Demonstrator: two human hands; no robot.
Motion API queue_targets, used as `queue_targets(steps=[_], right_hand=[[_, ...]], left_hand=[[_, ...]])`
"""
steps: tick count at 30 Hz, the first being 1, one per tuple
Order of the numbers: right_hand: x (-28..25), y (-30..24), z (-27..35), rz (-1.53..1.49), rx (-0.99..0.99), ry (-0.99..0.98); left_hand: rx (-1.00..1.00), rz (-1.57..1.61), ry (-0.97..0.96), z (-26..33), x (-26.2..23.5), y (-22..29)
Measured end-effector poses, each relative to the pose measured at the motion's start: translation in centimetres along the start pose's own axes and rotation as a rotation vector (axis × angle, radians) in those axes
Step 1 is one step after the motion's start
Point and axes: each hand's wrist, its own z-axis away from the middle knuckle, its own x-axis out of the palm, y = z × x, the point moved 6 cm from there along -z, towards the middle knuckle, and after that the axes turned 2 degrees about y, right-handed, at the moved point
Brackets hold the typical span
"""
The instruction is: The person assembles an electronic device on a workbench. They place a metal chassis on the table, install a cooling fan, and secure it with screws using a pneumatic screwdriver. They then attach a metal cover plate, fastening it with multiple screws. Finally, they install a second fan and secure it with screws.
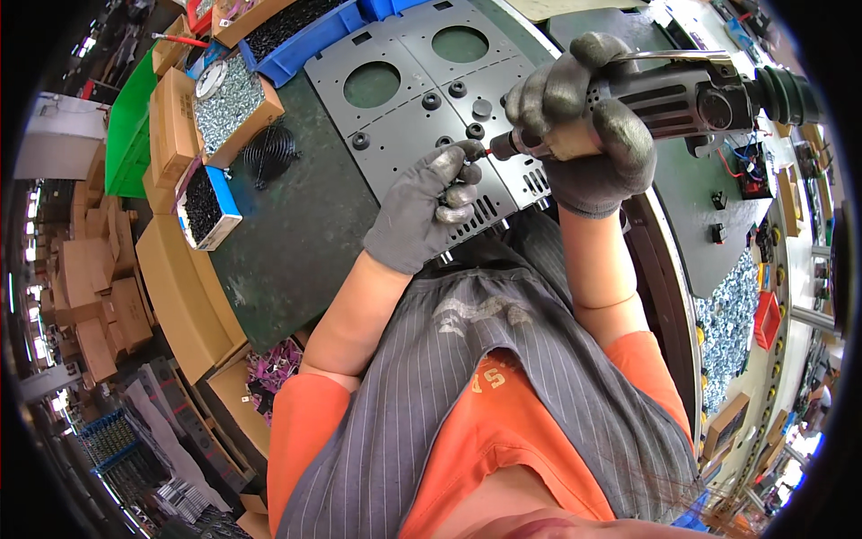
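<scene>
Left of the grey metal panel (397,148) stands a carton (254,130) of silver screws (229,108). Over the panel's near part, the left hand (420,208) curls its fingers beside a bit (489,152); whether they grip anything, I cannot tell. Over its right edge, the right hand (588,175) wraps the power driver (673,94).

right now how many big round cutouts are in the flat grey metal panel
2: in the flat grey metal panel, one big round cutout upper left, the other upper right; none seems hidden.
</scene>
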Motion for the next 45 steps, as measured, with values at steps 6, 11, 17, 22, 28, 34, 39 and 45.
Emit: queue_targets(steps=[6, 11, 17, 22, 28, 34, 39, 45], right_hand=[[-2.6, -0.9, 1.3, -0.181, 0.031, 0.097], [-9.5, -2.3, 1.9, -0.116, 0.082, 0.477], [-14.3, -3.0, 0.9, 0.192, 0.059, 0.694], [-14.9, -2.8, -1.0, 0.449, 0.08, 0.671], [-17.9, -0.8, -3.8, 0.58, 0.1, 0.603], [-18.7, 2.2, -6.3, 0.569, 0.145, 0.607], [-18.8, 4.6, -6.7, 0.624, 0.23, 0.509], [-18.1, 5.4, -7.2, 0.78, 0.346, 0.459]], left_hand=[[-0.117, -0.018, -0.112, -0.3, 1.3, -1.7], [0.128, -0.995, 0.171, -4.1, 0.6, 2.8], [0.445, -2.042, 0.196, -10.8, 3.4, 5.3], [0.032, -2.136, 0.173, -15.2, 3.7, 4.4], [0.305, -2.007, 0.252, -19.6, 3.2, 6.4], [0.39, -1.956, 0.164, -21.1, 2.3, 4.9], [0.478, -1.995, 0.168, -20.8, 2.6, 4.8], [0.457, -2.016, 0.181, -20.3, 2.9, 5.0]])
